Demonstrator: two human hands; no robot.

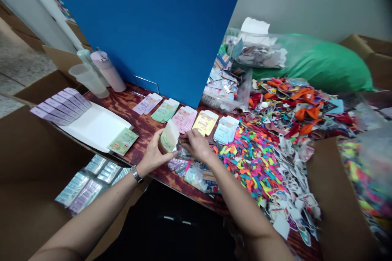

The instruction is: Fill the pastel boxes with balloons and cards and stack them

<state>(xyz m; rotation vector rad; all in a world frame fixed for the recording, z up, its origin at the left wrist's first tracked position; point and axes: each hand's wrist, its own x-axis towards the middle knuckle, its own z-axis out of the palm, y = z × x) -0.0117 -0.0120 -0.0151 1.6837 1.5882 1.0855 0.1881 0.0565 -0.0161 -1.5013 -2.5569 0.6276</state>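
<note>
My left hand (155, 151), with a metal wristwatch (136, 173) on its wrist, holds a small pale green and white carton (169, 137) upright over the wooden table (147, 130). My right hand (196, 145) is beside the carton, its fingertips pinched together at the carton's edge. Whatever lies between them is too small to tell. Below both hands is a loose scatter of shiny printed packets (191, 171). A flat green printed card (123, 141) lies on a white board (96, 126) to the left.
Flat cartons in lilac, green, pink, yellow and blue (183, 119) stand in small stacks along the table's back. Heaps of colourful strips (254, 163) and cut paper spread right. A blue panel (143, 20), plastic tumblers (107, 71), a green sack (315, 63) and cardboard box flaps (33, 163) surround the table.
</note>
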